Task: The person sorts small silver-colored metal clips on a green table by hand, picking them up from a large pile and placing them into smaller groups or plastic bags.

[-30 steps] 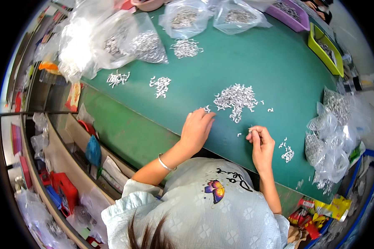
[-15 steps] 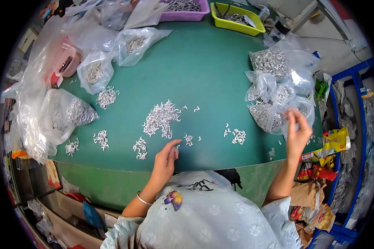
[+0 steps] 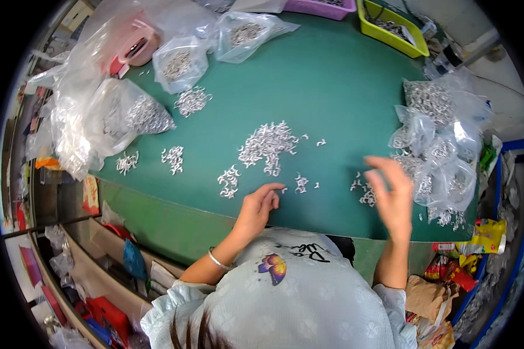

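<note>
My left hand (image 3: pixel 259 205) rests on the green table (image 3: pixel 332 87), fingertips touching small white parts just below the big loose pile of white parts (image 3: pixel 266 143). A small cluster of parts (image 3: pixel 229 180) lies left of those fingers. My right hand (image 3: pixel 392 195) hovers blurred above the table's right side, fingers spread, beside a little heap of parts (image 3: pixel 364 193) and the clear bags of parts (image 3: pixel 435 145). Nothing shows in that hand.
More clear bags of parts (image 3: pixel 108 116) crowd the left and back edges. A yellow tray (image 3: pixel 392 29) and a purple tray (image 3: pixel 330 6) stand at the back. Small part heaps (image 3: pixel 173 159) lie at the left. Snack wrappers (image 3: pixel 488 235) sit off the right edge.
My right hand has swung left, away from the bags toward the small heap. My left hand stays at the parts below the big pile. The view has turned slightly.
</note>
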`<state>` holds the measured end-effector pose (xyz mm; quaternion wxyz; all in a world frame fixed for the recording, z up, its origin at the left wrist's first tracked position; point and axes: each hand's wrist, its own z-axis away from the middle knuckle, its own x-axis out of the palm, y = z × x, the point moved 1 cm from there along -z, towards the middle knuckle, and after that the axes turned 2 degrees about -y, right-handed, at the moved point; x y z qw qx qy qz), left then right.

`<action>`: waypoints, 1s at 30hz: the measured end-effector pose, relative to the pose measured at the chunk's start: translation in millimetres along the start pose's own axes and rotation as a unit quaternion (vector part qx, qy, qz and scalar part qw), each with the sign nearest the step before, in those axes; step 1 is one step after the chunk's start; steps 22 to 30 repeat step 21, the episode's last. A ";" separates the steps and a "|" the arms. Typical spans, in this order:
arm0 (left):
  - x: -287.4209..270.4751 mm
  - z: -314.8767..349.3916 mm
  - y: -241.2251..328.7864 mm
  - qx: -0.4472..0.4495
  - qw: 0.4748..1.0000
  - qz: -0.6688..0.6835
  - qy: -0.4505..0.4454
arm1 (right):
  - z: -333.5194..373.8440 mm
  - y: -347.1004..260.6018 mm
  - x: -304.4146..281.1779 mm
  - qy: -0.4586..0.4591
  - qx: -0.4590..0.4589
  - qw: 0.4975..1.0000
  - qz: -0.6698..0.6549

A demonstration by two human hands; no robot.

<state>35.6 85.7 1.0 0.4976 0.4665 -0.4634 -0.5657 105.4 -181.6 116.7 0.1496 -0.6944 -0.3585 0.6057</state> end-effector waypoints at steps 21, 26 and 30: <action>19.8 -19.7 16.3 0.170 0.926 -0.333 0.054 | -25.1 23.7 136.3 -0.161 -0.125 0.972 0.117; 19.8 -19.7 16.3 0.170 0.926 -0.333 0.054 | -25.1 23.7 136.3 -0.161 -0.125 0.972 0.117; 19.8 -19.7 16.3 0.170 0.926 -0.333 0.054 | -25.1 23.7 136.3 -0.161 -0.125 0.972 0.117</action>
